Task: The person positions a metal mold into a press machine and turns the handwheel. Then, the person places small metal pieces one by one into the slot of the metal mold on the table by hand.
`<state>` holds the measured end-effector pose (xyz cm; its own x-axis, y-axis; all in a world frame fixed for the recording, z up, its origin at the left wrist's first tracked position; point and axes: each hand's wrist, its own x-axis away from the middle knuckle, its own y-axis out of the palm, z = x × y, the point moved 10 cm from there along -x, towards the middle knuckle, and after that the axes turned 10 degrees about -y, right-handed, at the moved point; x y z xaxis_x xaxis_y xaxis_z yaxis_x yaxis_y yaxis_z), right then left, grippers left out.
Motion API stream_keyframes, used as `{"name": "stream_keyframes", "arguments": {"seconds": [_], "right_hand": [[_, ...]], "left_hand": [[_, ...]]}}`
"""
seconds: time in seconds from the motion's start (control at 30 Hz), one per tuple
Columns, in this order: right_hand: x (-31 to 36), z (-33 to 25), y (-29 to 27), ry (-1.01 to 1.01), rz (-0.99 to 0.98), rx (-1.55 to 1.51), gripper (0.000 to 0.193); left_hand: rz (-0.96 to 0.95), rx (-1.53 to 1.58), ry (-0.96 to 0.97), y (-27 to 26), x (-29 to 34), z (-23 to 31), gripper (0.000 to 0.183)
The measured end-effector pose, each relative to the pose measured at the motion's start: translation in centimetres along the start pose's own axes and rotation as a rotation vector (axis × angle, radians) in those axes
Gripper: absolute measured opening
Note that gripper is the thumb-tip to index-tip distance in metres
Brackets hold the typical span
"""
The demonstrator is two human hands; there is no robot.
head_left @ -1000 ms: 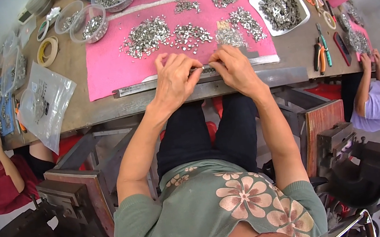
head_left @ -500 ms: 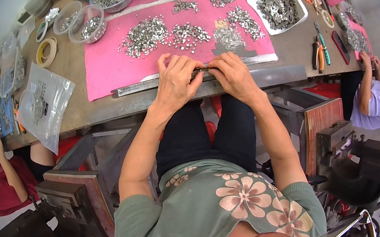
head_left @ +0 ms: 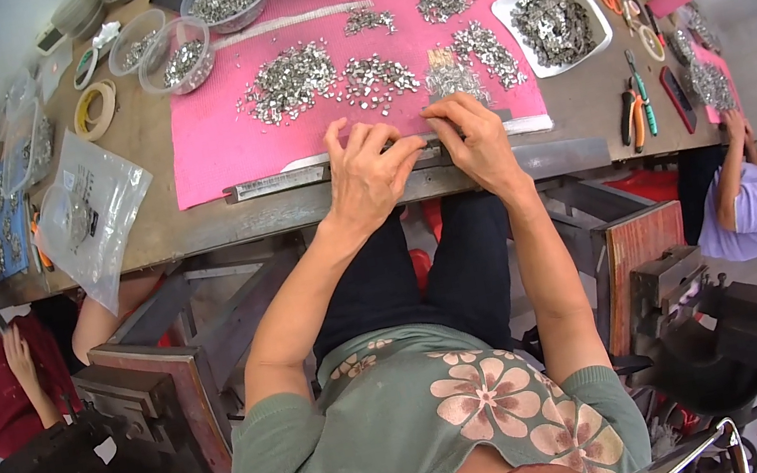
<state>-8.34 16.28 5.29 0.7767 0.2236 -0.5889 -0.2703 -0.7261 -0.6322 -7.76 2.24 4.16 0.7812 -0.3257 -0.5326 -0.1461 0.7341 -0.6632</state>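
Two hands (head_left: pixel 370 177) (head_left: pixel 480 139) nearly meet over the bar (head_left: pixel 283 182) edging the pink mat (head_left: pixel 218 158).

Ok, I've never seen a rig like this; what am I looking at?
No machine here: a fisheye camera on someone's head looks down, so straight edges bend. The bare left hand and right hand are the wearer's. Their fingertips are at a long metal bar along the near side of the table; any piece pinched there is too small to make out. Beyond lies a pink mat with piles of small shiny pieces; a white tray by its right edge holds more. Another person sits on each side.
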Motion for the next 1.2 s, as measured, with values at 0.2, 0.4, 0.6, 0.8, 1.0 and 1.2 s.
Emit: {"name": "stream_keyframes", "arguments": {"seconds": [0.2, 0.4, 0.6, 0.8, 1.0, 1.2], "right_hand": [[-2.8, 0.6, 2.5, -0.092, -0.069, 0.0, 0.012], [-4.3, 0.5, 4.7, -0.222, -0.157, 0.079, 0.008], [-3.9, 0.9, 2.8, -0.153, -0.144, 0.07, 0.008], [0.3, 0.1, 0.0, 0.028, -0.121, -0.054, 0.009], [1.9, -0.9, -0.5, -0.031, -0.027, -0.016, 0.013], [2.2, -1.1, -0.6, -0.041, -0.001, -0.019, 0.014]], "left_hand": [[0.009, 0.036, -0.003, -0.2, 0.0, -0.1, 0.015], [-0.016, -0.146, -0.09, -1.2, -3.1, -3.5, 0.009], [-0.082, -0.15, -0.056, 0.1, -4.4, -4.3, 0.009], [-0.111, -0.138, -0.004, 0.0, -4.4, -3.7, 0.007], [-0.132, 0.03, 0.002, 0.1, -2.5, -0.3, 0.009], [-0.116, 0.03, -0.033, 1.1, -1.4, 0.0, 0.014]]}}
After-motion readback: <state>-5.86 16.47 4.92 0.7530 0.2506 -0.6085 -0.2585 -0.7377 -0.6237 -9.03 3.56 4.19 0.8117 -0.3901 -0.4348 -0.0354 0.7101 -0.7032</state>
